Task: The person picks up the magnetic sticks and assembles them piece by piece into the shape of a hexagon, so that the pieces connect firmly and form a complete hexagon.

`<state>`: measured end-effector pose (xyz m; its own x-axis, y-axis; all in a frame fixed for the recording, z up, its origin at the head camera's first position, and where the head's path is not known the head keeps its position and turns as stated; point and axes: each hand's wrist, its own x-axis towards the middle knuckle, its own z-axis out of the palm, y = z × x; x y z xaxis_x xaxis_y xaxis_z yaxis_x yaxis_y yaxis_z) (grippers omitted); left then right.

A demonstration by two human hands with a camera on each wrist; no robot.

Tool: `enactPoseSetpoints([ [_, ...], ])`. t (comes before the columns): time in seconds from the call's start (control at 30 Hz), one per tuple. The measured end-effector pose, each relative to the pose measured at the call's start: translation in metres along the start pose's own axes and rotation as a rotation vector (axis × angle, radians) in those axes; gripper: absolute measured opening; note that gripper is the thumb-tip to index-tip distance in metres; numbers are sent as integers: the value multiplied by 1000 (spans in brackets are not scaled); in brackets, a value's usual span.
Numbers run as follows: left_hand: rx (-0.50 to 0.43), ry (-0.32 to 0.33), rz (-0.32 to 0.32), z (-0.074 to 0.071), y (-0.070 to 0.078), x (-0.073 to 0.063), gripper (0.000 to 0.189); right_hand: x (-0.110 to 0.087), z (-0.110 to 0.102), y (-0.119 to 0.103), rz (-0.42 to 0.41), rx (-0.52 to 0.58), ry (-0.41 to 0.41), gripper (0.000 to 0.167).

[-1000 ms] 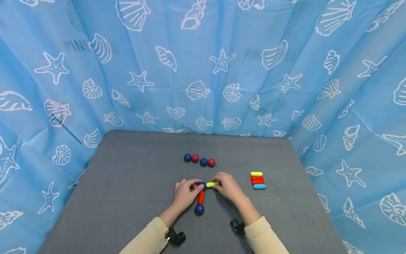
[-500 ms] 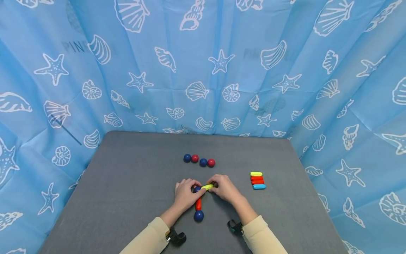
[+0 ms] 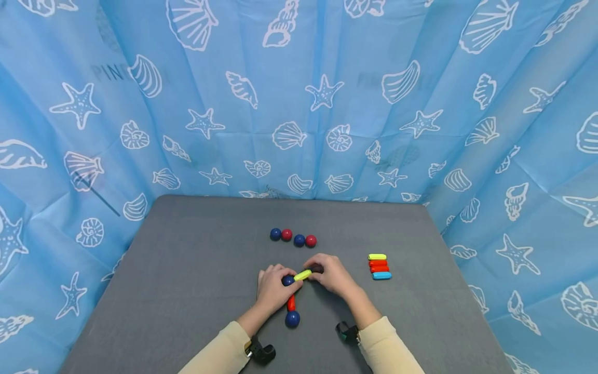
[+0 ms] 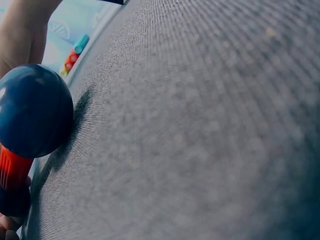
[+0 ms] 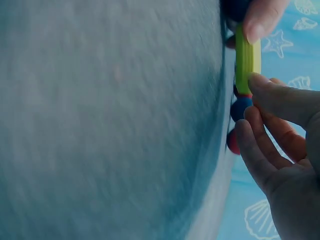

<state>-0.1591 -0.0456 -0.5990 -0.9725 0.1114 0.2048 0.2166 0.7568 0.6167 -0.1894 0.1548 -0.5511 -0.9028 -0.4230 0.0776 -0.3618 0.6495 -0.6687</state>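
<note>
1. Left hand [image 3: 272, 287]: fingers grasping upper blue ball [image 3: 288, 280].
2. Right hand [image 3: 334, 274]: fingers pinching one yellow-green rod [image 3: 302, 275], located between the hands, beside that ball.
3. One red rod [image 3: 291, 303] links it to lower blue ball [image 3: 292, 319].
4. Beyond: four balls; two blue balls [image 3: 275, 234], two red balls [image 3: 310, 241].
5. Rightward: four rods; one lime rod [image 3: 377, 256], two loose red rods [image 3: 379, 269], one light-blue rod [image 3: 382, 276].

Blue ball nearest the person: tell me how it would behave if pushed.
The blue ball probably wouldn't roll away freely, since it sits on the end of the red rod. That rod looks straight and stiff, so the two would likely shift or pivot together. The ball's smooth, glossy surface could make it slightly slippery.
</note>
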Motion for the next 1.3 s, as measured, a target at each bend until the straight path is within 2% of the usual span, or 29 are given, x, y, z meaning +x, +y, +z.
enactPoseSetpoints([
  [0.23,-23,12,-27,1,-2,1,24,8,-14,9,54,-1,67,23],
  [0.57,-14,5,-39,-1,1,2,20,39,-19,24,140,6,201,34],
  [0.73,2,17,-29,-1,1,1,24,54,-13,29,180,-5,208,46],
  [0.87,20,30,-22,2,0,1,24,60,-9,33,187,40,208,49],
  [1.0,22,31,-15,4,-1,0,24,61,-6,36,209,63,205,48],
  [1.13,17,26,-15,4,-2,0,24,61,-6,37,222,22,199,42],
  [1.3,21,25,-19,3,-2,1,24,59,-6,39,238,23,207,40],
])
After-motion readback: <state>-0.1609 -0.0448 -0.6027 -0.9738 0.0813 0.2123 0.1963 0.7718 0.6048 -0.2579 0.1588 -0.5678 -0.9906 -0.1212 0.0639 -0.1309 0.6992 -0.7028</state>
